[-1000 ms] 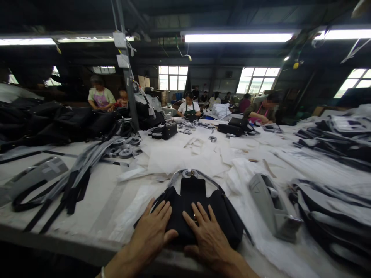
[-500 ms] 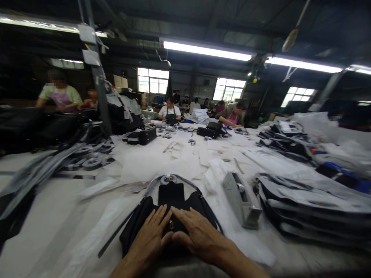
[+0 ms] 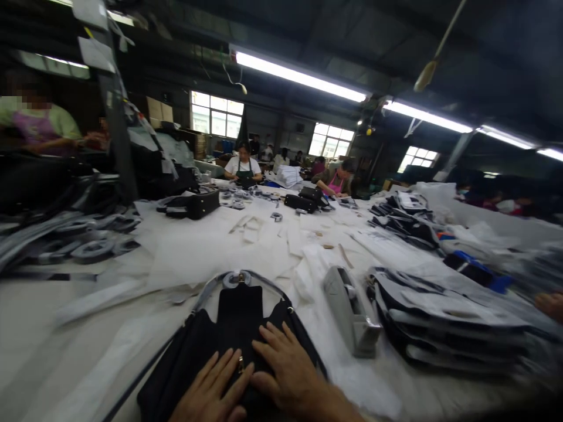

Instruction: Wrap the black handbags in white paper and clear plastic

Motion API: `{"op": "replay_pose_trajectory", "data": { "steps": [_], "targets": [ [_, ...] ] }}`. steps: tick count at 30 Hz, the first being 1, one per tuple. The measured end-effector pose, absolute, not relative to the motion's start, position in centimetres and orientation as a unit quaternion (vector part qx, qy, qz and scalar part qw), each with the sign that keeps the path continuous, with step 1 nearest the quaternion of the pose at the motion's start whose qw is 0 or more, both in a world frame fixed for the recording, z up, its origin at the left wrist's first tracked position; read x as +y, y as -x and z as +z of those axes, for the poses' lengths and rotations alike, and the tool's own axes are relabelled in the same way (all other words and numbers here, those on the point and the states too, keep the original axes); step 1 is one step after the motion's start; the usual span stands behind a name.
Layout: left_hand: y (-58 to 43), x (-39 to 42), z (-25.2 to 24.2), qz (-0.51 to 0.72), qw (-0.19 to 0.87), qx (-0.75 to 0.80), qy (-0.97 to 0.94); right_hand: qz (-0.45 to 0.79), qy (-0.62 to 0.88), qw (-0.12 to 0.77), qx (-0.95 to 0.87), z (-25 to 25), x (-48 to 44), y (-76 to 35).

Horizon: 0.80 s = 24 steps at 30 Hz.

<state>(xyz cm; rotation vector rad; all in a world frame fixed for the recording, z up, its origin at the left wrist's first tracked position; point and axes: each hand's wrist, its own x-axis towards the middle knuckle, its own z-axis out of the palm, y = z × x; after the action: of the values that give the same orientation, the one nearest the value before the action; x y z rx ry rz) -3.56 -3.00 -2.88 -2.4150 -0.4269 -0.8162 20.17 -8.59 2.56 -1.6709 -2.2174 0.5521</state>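
Note:
A black handbag [image 3: 240,328] lies on the table right in front of me, its flap [image 3: 240,305] folded away from me. My left hand [image 3: 215,384] rests flat on the bag's near part, fingers stretched out, beside a small gold clasp [image 3: 241,364]. To the right of that clasp lies my right hand [image 3: 285,366], also flat with its fingers apart. Around the bag's far side curves a wrapped handle [image 3: 206,293], with a strap [image 3: 145,378] trailing to the left. The underside of the bag is hidden.
A grey tape dispenser [image 3: 352,313] stands right of the bag, beside a stack of black pieces with white wrapping [image 3: 453,322]. Wrapped straps [image 3: 92,249] lie at left. White sheets [image 3: 189,252] cover the middle. Co-workers [image 3: 244,167] sit across the table; another person's hand [image 3: 549,305] shows far right.
My view has turned somewhat to the right. My hands have moved apart on the bag, the left one nearer to me, and the gold clasp shows between them.

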Motion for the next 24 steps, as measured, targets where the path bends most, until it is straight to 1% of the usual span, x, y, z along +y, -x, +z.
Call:
{"op": "replay_pose_trajectory", "data": {
  "steps": [3,5,9,14,16,19,24],
  "targets": [
    [3.4,-3.5,-3.0,-0.297,0.267,-0.177,0.9,0.235,0.599,0.198,-0.74,4.3,-5.9,-21.0],
    [3.3,-3.5,-3.3,-0.299,0.253,-0.182,0.902,0.241,0.619,0.211,-0.717,5.5,-2.8,-21.1],
    [3.2,-3.4,-3.5,-0.304,0.243,-0.188,0.902,0.22,0.668,0.151,-0.695,6.6,4.6,-20.1],
    [3.2,-3.3,-4.0,-0.328,0.245,-0.201,0.89,0.186,0.739,0.072,-0.644,5.3,11.2,-18.7],
    [3.1,-3.1,-4.4,-0.341,0.246,-0.2,0.885,0.19,0.745,0.049,-0.638,4.7,12.3,-18.4],
    [2.9,-3.0,-4.7,-0.351,0.253,-0.198,0.88,0.195,0.743,0.04,-0.639,4.4,12.5,-18.2],
    [2.9,-3.3,-4.6,-0.355,0.241,-0.21,0.878,0.183,0.732,0.074,-0.652,4.8,9.5,-19.0]
  ]
}}
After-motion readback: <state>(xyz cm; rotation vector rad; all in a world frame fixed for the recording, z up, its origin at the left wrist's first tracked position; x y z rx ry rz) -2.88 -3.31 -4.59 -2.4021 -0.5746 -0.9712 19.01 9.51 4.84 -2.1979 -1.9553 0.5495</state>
